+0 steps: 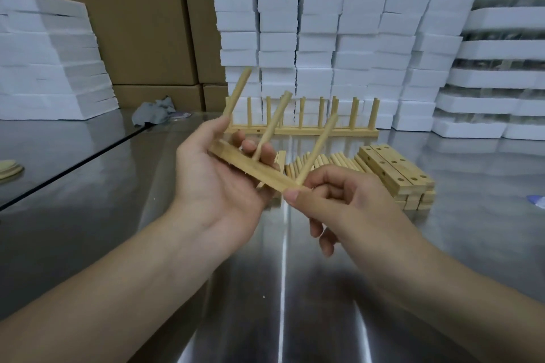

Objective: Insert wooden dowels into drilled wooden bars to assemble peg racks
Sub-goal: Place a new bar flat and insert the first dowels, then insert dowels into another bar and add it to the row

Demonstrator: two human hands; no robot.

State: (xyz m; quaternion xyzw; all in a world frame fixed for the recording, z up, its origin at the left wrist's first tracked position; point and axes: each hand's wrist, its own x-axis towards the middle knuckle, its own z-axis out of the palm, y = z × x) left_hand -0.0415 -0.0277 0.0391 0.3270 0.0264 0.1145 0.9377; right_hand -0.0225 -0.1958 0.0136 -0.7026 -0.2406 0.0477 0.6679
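- Left hand [215, 186]: grips the drilled bar [253, 166] from beneath, fingers curled over its far edge, holding it above the steel table [295, 289].
- Right hand [348, 203]: thumb and forefinger pinch the third dowel [320, 147] at its foot, at the bar's near end.
- Two further dowels [274, 124] stand in the bar; all three lean the same way.
- Recommendation: keep the bar braced and press the dowel in line with its hole, twisting slightly until it bottoms (seating depth cannot be judged here).
- Stock: loose dowels [333, 160] and stacked bars [395, 171] lie just behind the hands; a finished rack [303, 130] stands beyond.
- Markings: the cartons [141, 23] show "-P" and cropped, unreadable Chinese characters. No brand found.
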